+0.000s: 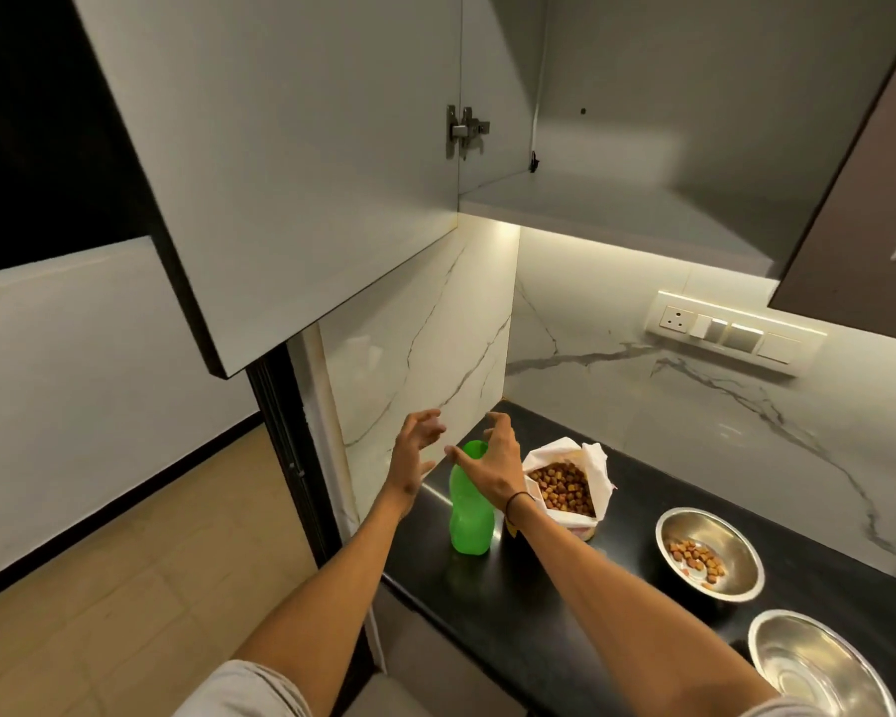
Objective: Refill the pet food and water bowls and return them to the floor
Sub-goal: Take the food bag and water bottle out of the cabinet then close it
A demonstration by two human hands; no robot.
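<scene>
A green plastic bottle (467, 514) stands upright on the black counter (528, 597), near its left end. My right hand (490, 465) hovers over the bottle's top with fingers spread, hiding the cap. My left hand (416, 452) is open just left of it, holding nothing. To the right of the bottle sits an open bag of brown kibble (565, 489). A steel bowl (709, 553) holding a few kibble pieces is further right. A second steel bowl (818, 664) at the bottom right looks empty.
An open wall cabinet door (280, 173) hangs overhead on the left, with a bare cabinet shelf (616, 209) behind it. A switch panel (735, 331) is on the marble backsplash. Tiled floor (125, 613) lies at the lower left.
</scene>
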